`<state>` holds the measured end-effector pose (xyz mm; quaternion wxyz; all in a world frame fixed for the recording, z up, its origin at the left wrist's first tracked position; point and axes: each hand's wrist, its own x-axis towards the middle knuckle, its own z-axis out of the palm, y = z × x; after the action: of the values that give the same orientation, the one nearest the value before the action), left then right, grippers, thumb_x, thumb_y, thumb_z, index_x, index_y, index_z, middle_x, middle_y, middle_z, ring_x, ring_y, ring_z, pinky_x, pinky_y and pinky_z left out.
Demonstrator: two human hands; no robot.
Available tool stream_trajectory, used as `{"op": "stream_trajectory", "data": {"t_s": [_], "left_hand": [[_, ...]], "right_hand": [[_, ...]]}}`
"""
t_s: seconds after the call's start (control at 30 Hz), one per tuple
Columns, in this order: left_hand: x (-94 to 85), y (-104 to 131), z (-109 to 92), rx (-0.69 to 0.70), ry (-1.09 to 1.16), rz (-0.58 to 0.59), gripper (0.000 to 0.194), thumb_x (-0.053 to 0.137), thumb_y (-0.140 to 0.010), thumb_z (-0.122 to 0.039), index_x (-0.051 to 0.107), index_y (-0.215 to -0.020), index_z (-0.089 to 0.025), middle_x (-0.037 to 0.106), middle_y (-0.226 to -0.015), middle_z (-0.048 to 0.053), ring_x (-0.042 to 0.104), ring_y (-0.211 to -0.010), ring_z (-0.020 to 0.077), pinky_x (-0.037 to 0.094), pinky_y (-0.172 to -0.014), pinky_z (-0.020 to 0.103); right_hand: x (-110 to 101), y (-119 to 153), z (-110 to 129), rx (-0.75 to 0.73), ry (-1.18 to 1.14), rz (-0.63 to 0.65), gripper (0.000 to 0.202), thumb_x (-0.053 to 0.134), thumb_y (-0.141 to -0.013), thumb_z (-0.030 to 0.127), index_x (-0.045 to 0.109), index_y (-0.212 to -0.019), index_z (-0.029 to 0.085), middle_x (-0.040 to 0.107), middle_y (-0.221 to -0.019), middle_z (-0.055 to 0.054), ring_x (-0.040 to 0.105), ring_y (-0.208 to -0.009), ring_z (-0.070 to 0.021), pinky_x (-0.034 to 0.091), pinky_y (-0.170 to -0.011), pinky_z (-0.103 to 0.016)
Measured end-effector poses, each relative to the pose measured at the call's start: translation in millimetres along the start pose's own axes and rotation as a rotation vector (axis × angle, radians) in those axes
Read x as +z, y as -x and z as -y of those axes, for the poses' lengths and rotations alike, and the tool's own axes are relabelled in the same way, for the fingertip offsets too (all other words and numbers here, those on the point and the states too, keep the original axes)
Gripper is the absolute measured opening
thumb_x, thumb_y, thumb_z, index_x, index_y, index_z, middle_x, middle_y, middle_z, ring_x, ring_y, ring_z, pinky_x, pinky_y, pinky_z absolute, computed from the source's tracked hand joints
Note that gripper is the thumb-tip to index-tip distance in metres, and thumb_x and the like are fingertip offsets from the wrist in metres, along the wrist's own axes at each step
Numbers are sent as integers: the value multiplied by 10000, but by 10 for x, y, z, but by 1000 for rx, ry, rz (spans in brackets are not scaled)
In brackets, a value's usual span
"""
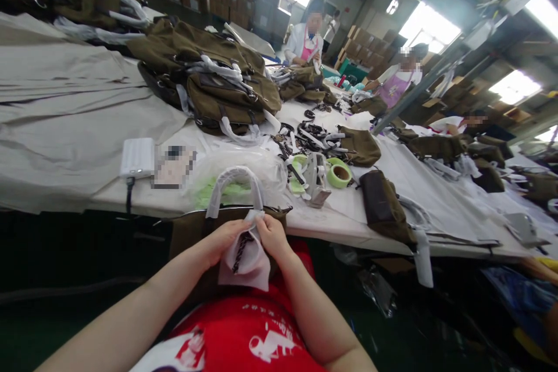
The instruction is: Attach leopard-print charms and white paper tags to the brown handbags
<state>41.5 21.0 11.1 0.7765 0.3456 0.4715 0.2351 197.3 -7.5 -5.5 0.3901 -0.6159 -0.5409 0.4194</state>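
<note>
At the table's front edge, against my body, rests an olive-brown handbag (192, 232) whose arched handle (238, 177) is wrapped in white paper. In front of it my left hand (233, 235) and my right hand (271, 233) come together, both closed on the top of a white wrapping sheet (257, 270). A dark braided or chain-like piece (240, 253) shows against the sheet, below my fingers. Whether it is fixed to the bag I cannot tell. The bag's lower part is hidden by my forearms.
A tape dispenser (316, 180) and a green tape roll (339, 174) stand right of the handle. Clear plastic bags (244, 165) lie behind it. Left are a white box with a cable (138, 157) and piled olive bags (196, 58). Co-workers (305, 40) work farther back.
</note>
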Motion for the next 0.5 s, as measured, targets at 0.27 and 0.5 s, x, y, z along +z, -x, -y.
{"op": "stream_trajectory", "data": {"t_s": [0.27,0.5], "left_hand": [[56,-12,-66,-122,110,85,392,807,-614,-411,684,-860,-132,737,-755,85,668,-631,221,526,-579,305],[137,-134,236,400,-431,-344,537,558,-733,-675,668,-812,-156,722,-785,83,666,-800,274,506,-727,347]], "right_hand": [[-90,104,150,42,255,135,463,752,-689,401,567,-1033,154,687,-945,-93,663,-851,-238,496,-704,-299],[-13,110,243,30,494,94,289,677,-742,327,592,-951,145,700,-824,-94,669,-745,-226,450,-612,-264]]}}
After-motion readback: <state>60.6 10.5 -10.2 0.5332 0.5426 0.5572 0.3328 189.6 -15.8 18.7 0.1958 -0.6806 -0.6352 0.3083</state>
